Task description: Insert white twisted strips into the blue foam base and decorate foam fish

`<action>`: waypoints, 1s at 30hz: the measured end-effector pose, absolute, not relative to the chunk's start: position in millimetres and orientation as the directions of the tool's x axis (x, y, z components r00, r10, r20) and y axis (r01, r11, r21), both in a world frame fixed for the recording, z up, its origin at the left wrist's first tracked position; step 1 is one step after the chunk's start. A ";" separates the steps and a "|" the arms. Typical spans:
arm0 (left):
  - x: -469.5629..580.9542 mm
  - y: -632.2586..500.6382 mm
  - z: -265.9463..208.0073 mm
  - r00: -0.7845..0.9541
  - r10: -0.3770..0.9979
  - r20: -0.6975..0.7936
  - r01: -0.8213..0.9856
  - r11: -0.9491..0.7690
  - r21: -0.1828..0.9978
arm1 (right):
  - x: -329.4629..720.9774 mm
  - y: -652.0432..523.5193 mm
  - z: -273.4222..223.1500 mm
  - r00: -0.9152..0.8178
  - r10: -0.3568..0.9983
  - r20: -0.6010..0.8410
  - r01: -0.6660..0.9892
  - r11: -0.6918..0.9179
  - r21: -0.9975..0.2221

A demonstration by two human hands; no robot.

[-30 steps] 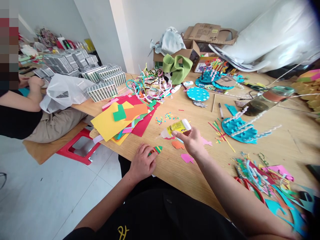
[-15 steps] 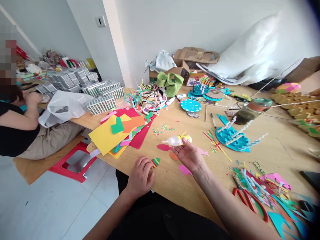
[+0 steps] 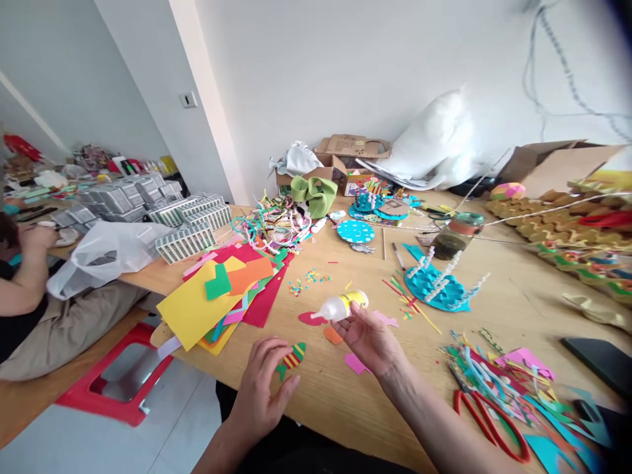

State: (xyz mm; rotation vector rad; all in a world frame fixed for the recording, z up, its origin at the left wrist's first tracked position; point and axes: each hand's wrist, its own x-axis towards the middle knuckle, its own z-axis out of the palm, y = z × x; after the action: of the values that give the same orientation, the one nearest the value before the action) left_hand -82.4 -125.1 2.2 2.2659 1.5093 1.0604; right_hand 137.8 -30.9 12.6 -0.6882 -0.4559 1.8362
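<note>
My right hand point(image 3: 370, 336) holds a clear glue bottle point(image 3: 340, 306) with a yellow label, its nozzle pointing left over the table. A green paper fish point(image 3: 295, 355) with red and yellow stripes lies at the table's front edge. Beside it is my left hand point(image 3: 264, 382), thumb and fingers apart around the fish; whether the fingertips touch it I cannot tell. Beneath and around the bottle lie a red paper cutout point(image 3: 312, 318), an orange one point(image 3: 333, 336) and a pink one point(image 3: 356, 363).
Stacked coloured paper sheets point(image 3: 197, 309) lie to the left. Thin paper strips point(image 3: 412, 299) and a blue craft base with twisted posts point(image 3: 434, 286) stand right of centre. Red-handled scissors point(image 3: 486, 415) lie among scraps at right. Another person point(image 3: 29, 283) sits at far left.
The view has tilted up and turned right. My left thumb has spread away from the fingers, and more of the paper fish shows. The glue bottle stays in my right hand.
</note>
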 end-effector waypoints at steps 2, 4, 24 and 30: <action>-79.9 -118.7 9.6 0.137 0.867 0.479 0.663 -0.439 0.606 | 136.2 -36.4 16.8 -0.280 0.930 -0.239 -0.727 -0.368 -0.580; -73.6 -109.1 15.3 0.091 0.886 0.454 0.557 -0.424 0.714 | 132.9 -43.5 22.6 -0.313 0.922 -0.227 -0.736 -0.387 -0.556; -32.7 -79.0 24.6 0.185 0.979 0.080 -0.122 -0.058 0.991 | 146.4 -65.4 52.0 -0.505 0.862 0.043 0.269 0.204 -0.941; -37.0 -78.2 22.2 0.082 0.994 0.072 -0.166 -0.057 0.984 | 156.9 -38.5 80.0 -0.435 0.873 0.219 0.377 0.398 -0.837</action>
State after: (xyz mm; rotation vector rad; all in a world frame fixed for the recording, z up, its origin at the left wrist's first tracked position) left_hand -37.0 -78.2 22.2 1.1740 0.9933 1.2645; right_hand 156.9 -38.5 80.0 -1.0653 -1.9889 0.9520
